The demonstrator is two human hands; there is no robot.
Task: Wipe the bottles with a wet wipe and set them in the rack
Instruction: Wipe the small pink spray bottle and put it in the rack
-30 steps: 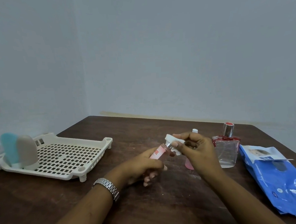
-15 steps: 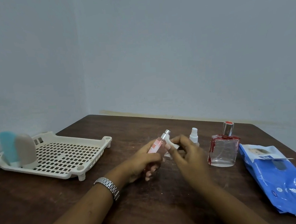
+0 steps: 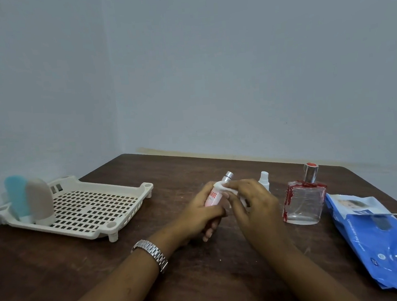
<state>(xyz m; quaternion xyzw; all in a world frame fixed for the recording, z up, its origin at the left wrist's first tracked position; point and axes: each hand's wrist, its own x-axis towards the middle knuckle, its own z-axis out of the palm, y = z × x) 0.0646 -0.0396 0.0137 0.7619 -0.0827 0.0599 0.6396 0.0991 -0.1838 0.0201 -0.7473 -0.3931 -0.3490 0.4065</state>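
Over the brown table [image 3: 202,281], left hand [image 3: 196,217] curls round a pink bottle [image 3: 214,196], right hand [image 3: 255,205] pinches a wipe [image 3: 220,187]

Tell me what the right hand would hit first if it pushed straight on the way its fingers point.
The right hand points left, so it would first meet the wet wipe it holds against the pink bottle, then that bottle, gripped by the left hand. They seem to touch.

Dark matt wood table [image 3: 201,279]; perforated cream plastic rack [image 3: 98,209]; clear glass bottle [image 3: 304,204]; glossy blue pack [image 3: 387,243].
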